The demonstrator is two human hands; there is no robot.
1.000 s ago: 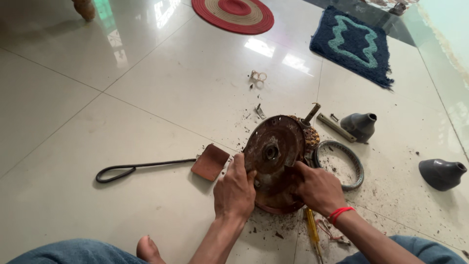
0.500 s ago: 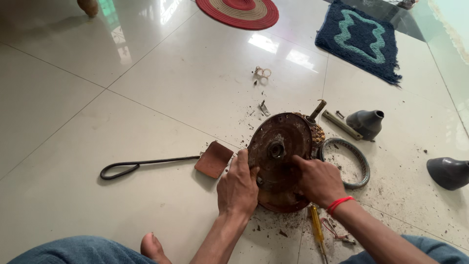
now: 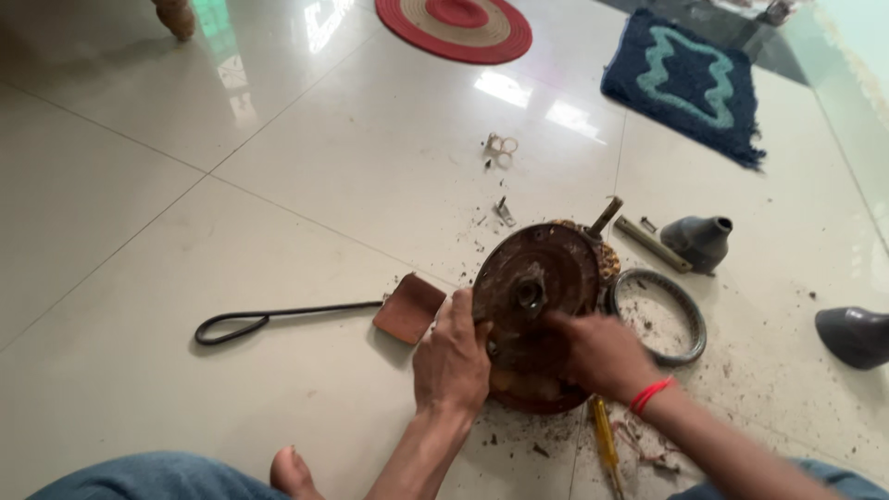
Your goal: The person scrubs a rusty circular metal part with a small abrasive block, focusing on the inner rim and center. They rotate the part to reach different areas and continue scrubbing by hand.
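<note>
Hands grip the rusty motor (image 3: 537, 306) on the floor (image 3: 278, 231): left hand (image 3: 452, 356) closed on its 8 o'clock rim, right hand (image 3: 602, 352) closed at 4 o'clock. I see right fingers moved inward toward the hub since earlier. Ring (image 3: 659, 315) lies at 3 o'clock.

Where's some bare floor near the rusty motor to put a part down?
Left of the flat scraper, the tiles are bare. Another open patch lies between the red round mat and the rusty motor. Right of it is crowded: metal ring, grey cones, debris.

The right hand (image 3: 597, 355) is motion-blurred; both hands hide the rusty disc's (image 3: 532, 287) lower edge.
</note>
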